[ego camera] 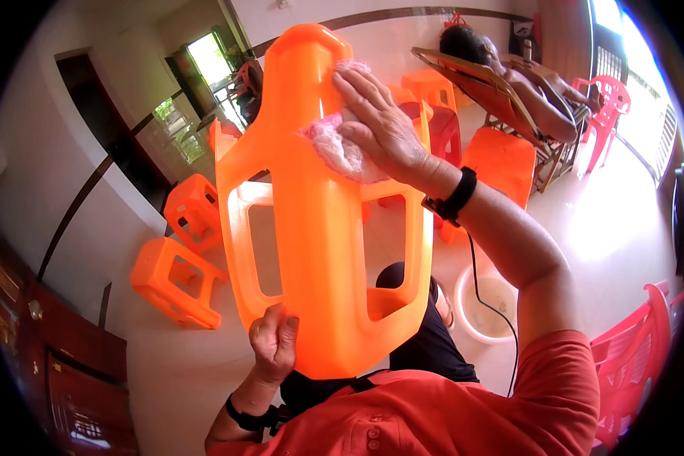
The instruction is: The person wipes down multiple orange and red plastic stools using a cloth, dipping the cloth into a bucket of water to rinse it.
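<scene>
An orange plastic stool [319, 239] lies tipped across my lap, one of its legs turned up towards me. My left hand [275, 345] grips the stool's near lower edge, the thumb on the outer face. Higher up, my right hand [379, 117] presses a pink and white cloth [342, 148] against the far part of the leg. Part of the cloth is hidden beneath the palm and fingers. Each wrist wears a black strap, and a thin cable hangs from the right one.
Orange stools [174, 279] stand on the floor to the left. A white basin [487, 308] holding liquid is right of my knee. Pink plastic chairs [632, 359] stand at the right. Beyond them, a person [538, 97] reclines on a folding lounger [473, 80].
</scene>
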`<state>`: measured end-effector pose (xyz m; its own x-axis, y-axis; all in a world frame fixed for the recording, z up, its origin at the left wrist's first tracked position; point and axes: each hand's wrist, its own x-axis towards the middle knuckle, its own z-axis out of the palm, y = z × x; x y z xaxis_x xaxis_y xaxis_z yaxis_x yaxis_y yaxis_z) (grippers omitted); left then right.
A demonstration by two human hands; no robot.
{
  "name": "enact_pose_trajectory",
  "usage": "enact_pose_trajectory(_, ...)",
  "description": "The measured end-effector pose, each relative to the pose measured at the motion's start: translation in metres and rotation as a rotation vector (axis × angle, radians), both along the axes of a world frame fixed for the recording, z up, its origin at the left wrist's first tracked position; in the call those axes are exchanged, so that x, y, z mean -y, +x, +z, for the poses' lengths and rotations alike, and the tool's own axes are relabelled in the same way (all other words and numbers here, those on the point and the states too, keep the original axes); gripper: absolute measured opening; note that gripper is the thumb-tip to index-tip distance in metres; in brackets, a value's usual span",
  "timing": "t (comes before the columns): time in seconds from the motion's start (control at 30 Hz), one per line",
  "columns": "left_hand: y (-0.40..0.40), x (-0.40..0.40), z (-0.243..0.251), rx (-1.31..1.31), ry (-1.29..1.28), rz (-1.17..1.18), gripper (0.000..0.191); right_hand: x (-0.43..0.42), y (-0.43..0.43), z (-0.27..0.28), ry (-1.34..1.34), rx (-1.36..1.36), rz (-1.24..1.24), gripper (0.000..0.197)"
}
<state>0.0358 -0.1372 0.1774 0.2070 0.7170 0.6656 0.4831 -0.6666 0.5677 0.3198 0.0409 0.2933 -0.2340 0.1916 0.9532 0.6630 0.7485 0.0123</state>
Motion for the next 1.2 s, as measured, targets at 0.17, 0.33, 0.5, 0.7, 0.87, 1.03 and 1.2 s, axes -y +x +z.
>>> enact_pose_trajectory(0.17,0.002,-0.004,0.001,0.017,-0.004,0.024,0.026,-0.024,0.045,-0.074,-0.372,-0.175,0.032,0.055)
enact_pose_trajectory(0.33,0.007,-0.007,0.012,-0.009,-0.104,0.057,0.029,-0.028,0.092,-0.134,-0.311,-0.131,-0.401,0.049)
enact_pose_trajectory(0.5,0.005,-0.010,0.011,0.036,-0.123,0.064,0.031,-0.014,0.064,-0.143,-0.062,-0.249,-0.715,0.042)
enact_pose_trajectory(0.7,-0.007,-0.004,-0.001,0.123,-0.221,0.045,0.032,-0.002,0.028,-0.085,0.153,-0.288,-0.174,0.051)
enact_pose_trajectory(0.87,-0.001,-0.008,0.001,0.246,-0.209,0.039,0.036,-0.012,0.040,-0.126,-0.110,-0.225,-0.345,0.072)
enact_pose_trajectory(1.03,-0.003,-0.016,0.006,0.177,-0.222,0.044,0.036,-0.005,0.067,-0.173,-0.304,-0.199,-0.501,0.071)
enact_pose_trajectory(1.2,-0.008,-0.016,0.002,0.193,-0.227,-0.037,0.032,0.030,0.066,-0.197,-0.656,-0.229,-0.289,0.047)
